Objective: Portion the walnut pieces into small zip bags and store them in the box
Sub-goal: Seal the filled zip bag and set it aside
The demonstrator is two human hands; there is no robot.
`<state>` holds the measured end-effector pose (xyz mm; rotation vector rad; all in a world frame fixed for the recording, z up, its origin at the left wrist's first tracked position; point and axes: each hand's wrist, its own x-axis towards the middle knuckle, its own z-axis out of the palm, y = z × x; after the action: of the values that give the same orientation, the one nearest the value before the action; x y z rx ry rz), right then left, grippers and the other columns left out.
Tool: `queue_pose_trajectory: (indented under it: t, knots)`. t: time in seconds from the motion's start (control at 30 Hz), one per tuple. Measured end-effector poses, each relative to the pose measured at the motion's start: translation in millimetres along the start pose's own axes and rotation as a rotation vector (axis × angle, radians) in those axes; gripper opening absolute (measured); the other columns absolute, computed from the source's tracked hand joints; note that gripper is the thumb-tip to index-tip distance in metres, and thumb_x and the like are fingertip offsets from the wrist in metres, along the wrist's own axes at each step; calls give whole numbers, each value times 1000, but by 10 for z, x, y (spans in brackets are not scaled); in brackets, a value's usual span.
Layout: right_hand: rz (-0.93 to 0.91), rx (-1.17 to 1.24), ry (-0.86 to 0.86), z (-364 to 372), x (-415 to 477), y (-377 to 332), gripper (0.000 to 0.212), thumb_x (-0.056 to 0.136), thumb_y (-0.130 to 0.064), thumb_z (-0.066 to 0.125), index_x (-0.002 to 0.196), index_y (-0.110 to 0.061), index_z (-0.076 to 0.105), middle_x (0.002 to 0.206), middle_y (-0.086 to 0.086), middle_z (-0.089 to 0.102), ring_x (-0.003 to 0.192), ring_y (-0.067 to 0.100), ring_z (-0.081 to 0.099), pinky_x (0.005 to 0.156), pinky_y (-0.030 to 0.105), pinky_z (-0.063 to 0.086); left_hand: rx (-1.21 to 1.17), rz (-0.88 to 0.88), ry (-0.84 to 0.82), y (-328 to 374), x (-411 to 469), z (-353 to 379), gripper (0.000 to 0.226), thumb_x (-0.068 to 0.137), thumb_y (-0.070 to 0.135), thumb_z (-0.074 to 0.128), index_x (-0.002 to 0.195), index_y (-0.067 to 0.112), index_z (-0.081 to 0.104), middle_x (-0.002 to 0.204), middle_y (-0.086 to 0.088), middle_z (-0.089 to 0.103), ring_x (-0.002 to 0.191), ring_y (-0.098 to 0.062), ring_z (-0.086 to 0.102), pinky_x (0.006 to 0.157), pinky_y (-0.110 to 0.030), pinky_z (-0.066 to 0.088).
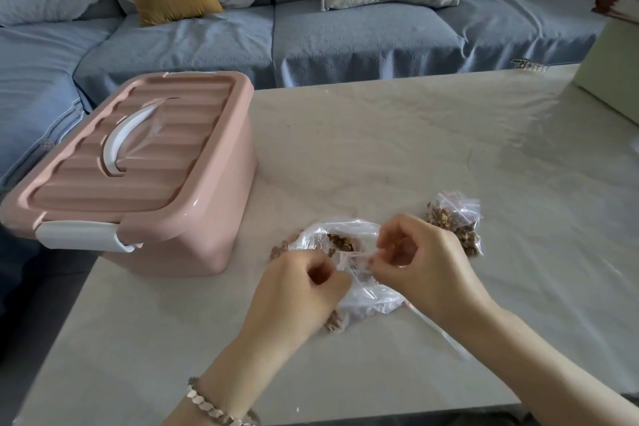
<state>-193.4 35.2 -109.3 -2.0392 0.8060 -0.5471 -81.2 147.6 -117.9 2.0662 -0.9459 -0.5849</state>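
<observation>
I see the left hand (304,290) and the right hand (427,263) both pinching a small zip bag (358,271) over the table (380,149). A filled zip bag (456,225) lies near the right hand. The pink box (138,166) stands closed on the left.

We see soft, cool daylight, a little dim and even all over. A pale sheen spreads over the tabletop (380,135) toward its far right corner, and a small highlight sits on the near corner of the pink storage box (193,228). The left hand (297,294) and right hand (425,270) look slightly smeared and cast only faint, diffuse shadows. Wide-angle distortion bows the tabletop's edges and the sofa (345,38), and detail goes mushy at the frame's margins.
</observation>
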Motion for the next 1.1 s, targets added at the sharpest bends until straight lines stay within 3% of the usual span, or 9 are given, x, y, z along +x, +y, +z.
queue_pose_trajectory:
  t: [0.1, 0.17, 0.3, 0.47, 0.6, 0.67, 0.77, 0.87, 1.1]
  knots:
    - [-115, -57, -46, 44, -1, -2, 29, 69, 8, 67, 64, -21, 68, 72, -9, 55, 70, 9, 57, 67, 19, 49, 157, 81, 81, -4, -19, -1, 22, 72, 31, 57, 54, 22, 47, 59, 11, 56, 53, -6, 45, 50, -18, 32]
    - [-73, -2, -84, 58, 13, 1, 25, 74, 7, 65, 74, -16, 74, 80, -10, 56, 71, 7, 59, 70, 16, 50, 114, 224, 86, -24, -30, -10, 12, 69, 42, 61, 74, 39, 50, 87, 28, 55, 79, 1, 52, 67, -12, 36]
    - [19, 210, -245, 24, 14, -79, 35, 80, 10, 57, 73, -22, 71, 86, -12, 61, 67, -3, 60, 69, 8, 46, 153, 295, -51, -86, -25, 41, 74, 57, 54, 76, 119, 50, 36, 121, 43, 34, 119, 16, 32, 100, -12, 29]
    - [49, 170, -352, 41, -44, -157, 47, 86, 4, 48, 70, -38, 63, 93, -17, 56, 80, -10, 55, 70, 7, 41, 219, 344, 35, -117, 27, 155, 38, 63, 56, 55, 92, 31, 51, 85, 21, 52, 86, 3, 51, 82, -19, 42]
    - [69, 107, -309, 32, -95, -183, 9, 79, -38, 64, 70, -36, 66, 84, -9, 55, 72, -2, 49, 71, 18, 41, 403, 436, 187, -180, 45, 194, 35, 67, 49, 52, 87, 21, 55, 88, 12, 59, 85, -8, 55, 77, -19, 42]
    - [76, 104, -289, 48, -101, -171, 13, 78, -35, 68, 66, -29, 67, 68, -2, 58, 57, 2, 44, 61, 25, 40, 437, 437, 229, -204, 65, 205, 30, 65, 44, 61, 80, 21, 52, 82, 12, 53, 79, -9, 47, 73, -16, 37]
    - [111, 147, -256, 59, -78, -151, 14, 81, -22, 68, 66, -23, 68, 63, -5, 64, 53, 0, 50, 55, 13, 38, 436, 457, 273, -231, 79, 205, 33, 62, 41, 65, 78, 20, 46, 78, 13, 44, 75, -6, 30, 67, -16, 35]
    - [140, 187, -342, 42, -70, -132, 10, 84, -19, 65, 75, -17, 69, 72, -8, 72, 64, 1, 64, 63, 17, 48, 451, 468, 271, -275, 86, 180, 33, 63, 47, 53, 82, 22, 42, 79, 8, 49, 77, -16, 44, 66, -30, 46]
    - [164, 171, -438, 41, -26, -111, 29, 89, -18, 57, 95, -46, 59, 74, -8, 74, 77, 15, 70, 86, 38, 53, 472, 501, 272, -362, 95, 208, 47, 63, 52, 53, 101, 24, 50, 95, 10, 60, 89, -12, 46, 80, -24, 32]
